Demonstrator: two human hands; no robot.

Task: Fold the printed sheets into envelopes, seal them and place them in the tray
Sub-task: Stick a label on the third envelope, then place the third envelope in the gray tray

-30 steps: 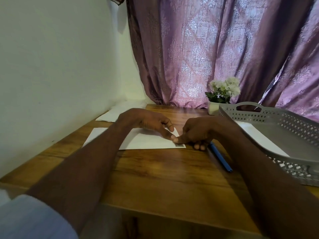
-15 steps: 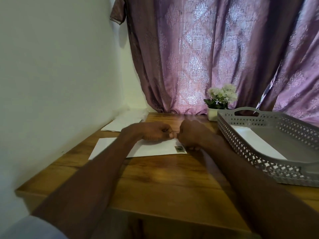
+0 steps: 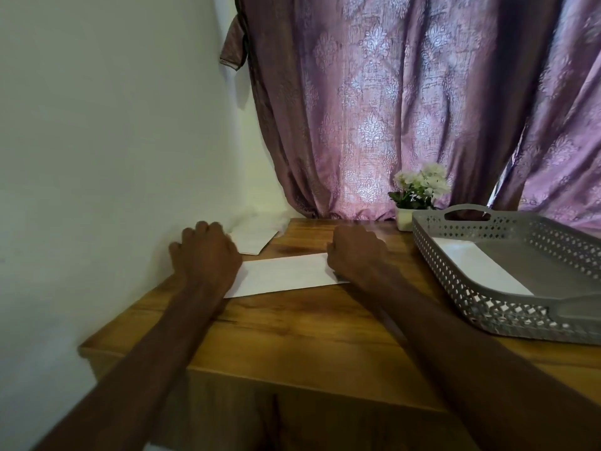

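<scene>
A white folded envelope (image 3: pixel 286 271) lies flat on the wooden table (image 3: pixel 292 330), a little left of centre. My left hand (image 3: pixel 205 252) sits over its left end and my right hand (image 3: pixel 354 252) over its right end. Both hands have curled fingers and seem to hold the ends, but their backs hide the fingertips. The grey perforated tray (image 3: pixel 455 281) stands to the right, with one white envelope (image 3: pixel 471 265) lying inside it.
More white sheets (image 3: pixel 257 239) lie at the back left against the wall. A small pot of white flowers (image 3: pixel 418 196) stands behind the tray, in front of the purple curtain (image 3: pixel 390 109). The table's front edge is near me.
My hands were together near the envelope's right part; they have moved apart to its two ends. The camera has tilted up and back.
</scene>
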